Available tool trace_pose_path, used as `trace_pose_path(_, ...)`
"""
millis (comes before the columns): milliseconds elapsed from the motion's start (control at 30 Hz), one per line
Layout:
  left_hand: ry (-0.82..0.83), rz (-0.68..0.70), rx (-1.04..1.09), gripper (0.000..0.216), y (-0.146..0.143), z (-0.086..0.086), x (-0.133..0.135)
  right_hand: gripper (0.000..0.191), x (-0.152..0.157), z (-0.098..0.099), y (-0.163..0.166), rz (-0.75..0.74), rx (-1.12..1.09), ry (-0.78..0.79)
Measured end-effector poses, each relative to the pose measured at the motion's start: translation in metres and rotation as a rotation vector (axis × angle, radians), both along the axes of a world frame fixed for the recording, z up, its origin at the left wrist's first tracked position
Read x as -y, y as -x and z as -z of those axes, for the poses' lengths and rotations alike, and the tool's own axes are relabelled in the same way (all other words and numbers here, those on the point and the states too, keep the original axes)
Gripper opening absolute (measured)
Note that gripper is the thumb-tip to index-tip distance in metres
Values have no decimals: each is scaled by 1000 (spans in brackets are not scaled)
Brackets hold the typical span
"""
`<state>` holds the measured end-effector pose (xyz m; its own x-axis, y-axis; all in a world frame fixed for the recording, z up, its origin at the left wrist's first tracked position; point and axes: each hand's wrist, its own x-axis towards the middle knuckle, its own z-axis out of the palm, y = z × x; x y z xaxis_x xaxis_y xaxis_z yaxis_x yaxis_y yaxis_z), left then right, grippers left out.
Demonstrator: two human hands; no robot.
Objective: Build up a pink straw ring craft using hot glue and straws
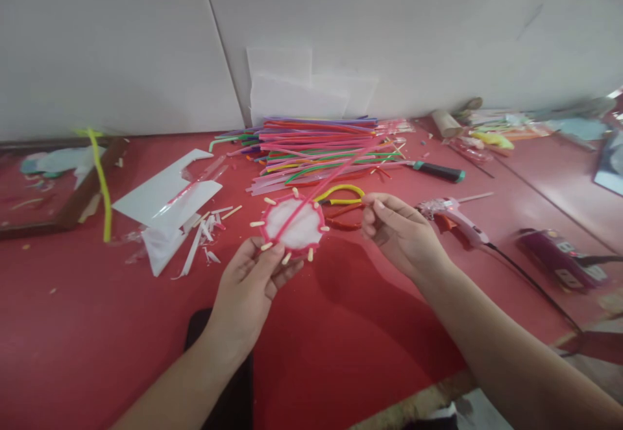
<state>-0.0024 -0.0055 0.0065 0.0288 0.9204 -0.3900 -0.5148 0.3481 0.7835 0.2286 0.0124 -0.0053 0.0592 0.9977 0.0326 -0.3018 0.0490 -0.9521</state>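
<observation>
Holding one white disc (pixel 302 229) in the left hand (pixel 250 277), fingers narrowed around its lower edge, above the red counter (pixel 302 352). Ringed with one pink rim (pixel 263 230) and eight visible pale pegs (pixel 256 224); crossed by one pink stem (pixel 341 173). Curling the right hand (pixel 406 232) narrowly; cannot tell whether around anything. Nearby, count one yellow handle (pixel 343 188), one orange handle (pixel 348 226), one pink glue gun (pixel 457 218); behind, coloured stems (pixel 316 138) beyond counting.
</observation>
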Motion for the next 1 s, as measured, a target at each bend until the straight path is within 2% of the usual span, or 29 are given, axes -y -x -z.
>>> trace_pose_path(133, -29, -46, 33, 29, 1, -2, -3, 36, 1, 4, -5, -67, 144, -56)
trace_pose_path(233, -53, -81, 47, 25, 2, -2, -3, 51, 4, 1, -7, -157, 372, -167)
trace_pose_path(300, -62, -116, 56, 24, 2, -2, -4, 50, 7, -3, -8, -143, 581, -278)
trace_pose_path(433, -55, -150, 56, 23, 2, -2, -6, 27, 11, -11, -6, 139, 983, -548)
trace_pose_path(500, -47, -137, 49, 23, 1, -2, -6, 17, 11, -11, -3, 292, 1038, -606)
trace_pose_path(567, -48, -113, 35, 24, 1, -1, -5, 22, 11, -8, 2, 386, 1035, -608)
trace_pose_path(600, -52, -98, 22, 24, 1, -1, -4, 19, 11, -6, 4, 401, 1023, -603)
trace_pose_path(667, -57, -68, -21, 26, 1, 0, -1, 6, 13, -4, 9, 366, 985, -604)
trace_pose_path(733, -58, -30, -73, 27, 1, 2, 2, 27, 18, -3, 14, 255, 942, -646)
trace_pose_path(867, -96, 80, -138, 24, 2, 8, 6, 24, 29, -1, 23, 20, 973, -823)
trace_pose_path(1000, -131, 125, -159, 20, 3, 10, 7, 16, 33, 3, 31, 16, 1059, -845)
